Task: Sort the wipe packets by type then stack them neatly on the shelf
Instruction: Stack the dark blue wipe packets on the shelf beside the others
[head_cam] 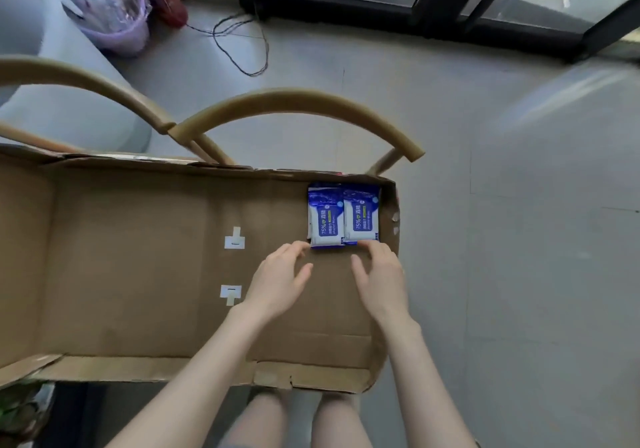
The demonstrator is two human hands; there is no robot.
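Two blue and white wipe packets lie side by side in the far right corner of a flat cardboard box [138,267]: the left packet [325,221] and the right packet [361,219], each seeming to top a small stack. My left hand [282,276] reaches in with straight fingers, its fingertips at the near edge of the left packet. My right hand [379,273] does the same at the near edge of the right packet. Neither hand grips anything.
The box rests on two chairs with curved wooden backs [294,103]. Grey floor lies to the right and beyond. A purple basket [114,15], a red object and a loose black cable [239,42] are at the back, under a dark window frame.
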